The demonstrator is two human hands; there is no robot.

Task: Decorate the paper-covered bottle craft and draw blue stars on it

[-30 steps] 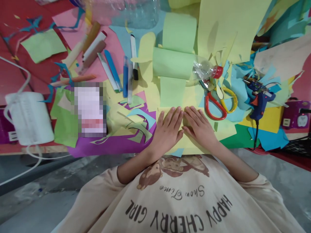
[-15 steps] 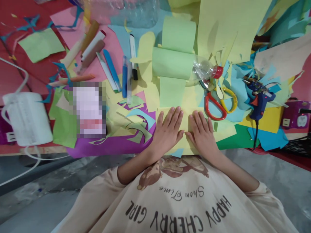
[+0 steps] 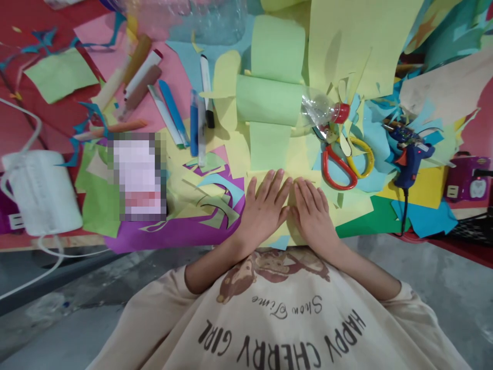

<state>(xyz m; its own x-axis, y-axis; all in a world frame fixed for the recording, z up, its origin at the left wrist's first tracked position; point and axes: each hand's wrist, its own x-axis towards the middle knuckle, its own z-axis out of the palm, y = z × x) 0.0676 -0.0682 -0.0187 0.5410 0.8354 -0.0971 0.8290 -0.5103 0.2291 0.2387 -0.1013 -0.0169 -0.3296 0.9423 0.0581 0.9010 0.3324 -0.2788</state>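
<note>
Okay, both hands palm down, fingers stretched out: left hand [image 3: 265, 205] a bit spread, right hand [image 3: 314, 210] with fingers closer together. Nothing pinched that I can see; how hard they press, can't tell.

Main risk: the yellow sheet [image 3: 288, 229] under them could slip or crease if the palms shift unevenly, with loose scraps [image 3: 219, 192] crowding the left side. Green flap [image 3: 270, 145] beside the bottle [image 3: 269, 101] might bend or come loose if fingertips push forward; how firmly it's stuck doesn't show. Glue gun [image 3: 410, 167] shows a red light [image 3: 419, 152], so probably hot: a careless right-hand reach could burn, or a snagged cord [image 3: 404, 210] could drag it. Blue scrap [image 3: 280, 242] could get brushed away by the shirt [image 3: 285, 329].

Position: sheet directly under both hands, part showing between them. Flap just beyond left fingertips, contact unclear. Bottle farther ahead, on its side, red cap [image 3: 341, 113] pointing right. Scissors [image 3: 325, 165] ahead and right of the right hand, apart from it.
</note>
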